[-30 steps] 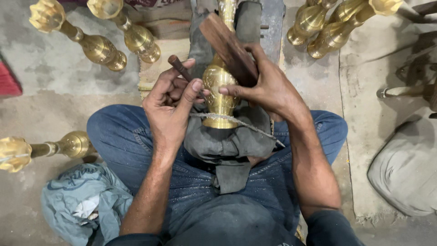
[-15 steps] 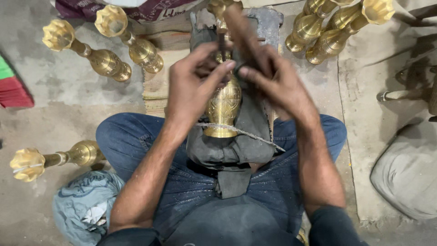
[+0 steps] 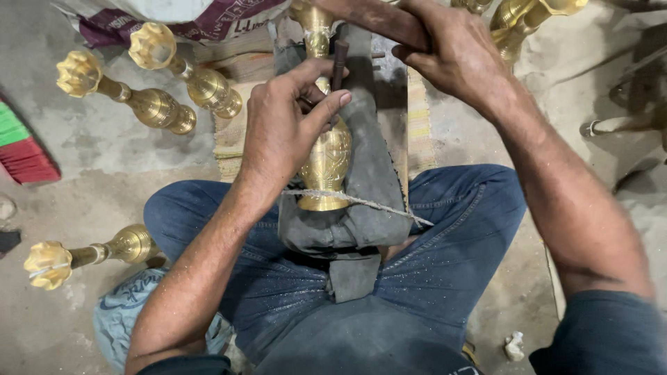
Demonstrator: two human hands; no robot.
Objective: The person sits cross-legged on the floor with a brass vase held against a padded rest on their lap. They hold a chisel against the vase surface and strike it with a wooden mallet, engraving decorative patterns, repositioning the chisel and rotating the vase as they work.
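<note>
Concrete floor [image 3: 104, 149], grey and dusty, under a seated person in blue jeans [image 3: 458, 229], knees spread, brass filings speckled on the denim. Dark grey cloth [image 3: 368, 208] draped over the lap and running up away from the body; it cradles the work. Brass vase-shaped piece [image 3: 330, 163] lies on that cloth between the knees, base toward the body, neck pointing away, engraved pattern on its belly. A pale cord [image 3: 361, 201] crosses just under its base.

Right hand [image 3: 455, 59] up at the top of the view, fingers closed around a dark wooden handle [image 3: 368, 21] that runs off toward the frame edge. Left hand [image 3: 285, 128] rests on the brass piece's shoulder, fingers curled, thumb and forefinger pinching a slim dark tool [image 3: 339, 62] that stands nearly upright against the neck.

Two finished brass stands with flower-shaped tops [image 3: 149, 104] lie on the floor to the left, side by side. Another brass stand [image 3: 90, 253] lies by the left knee. More brass pieces [image 3: 517, 21] at top right, partly cut off. Crumpled light blue cloth [image 3: 128, 312] beside the left thigh.
</note>
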